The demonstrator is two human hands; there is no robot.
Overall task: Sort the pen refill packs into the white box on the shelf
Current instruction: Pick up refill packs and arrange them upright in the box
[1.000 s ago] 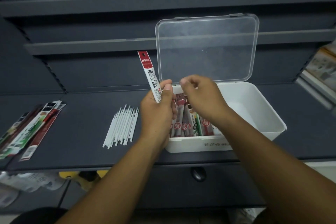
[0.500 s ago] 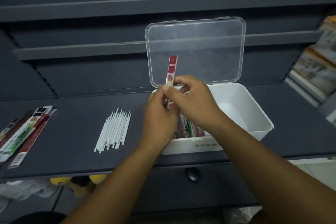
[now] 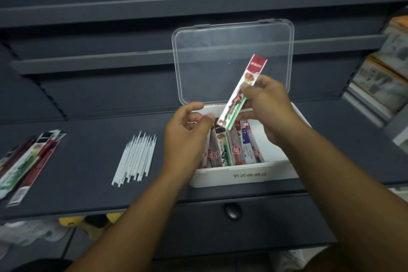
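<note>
The right hand (image 3: 271, 112) pinches a red-and-green refill pack (image 3: 245, 88), tilted, above the open white box (image 3: 249, 175), where other packs (image 3: 236, 150) stand in a row. The left hand (image 3: 185, 134) hovers over the box's left side, fingers loosely curled, apparently empty. More packs (image 3: 28, 161) lie far left on the shelf (image 3: 88, 183)
</note>
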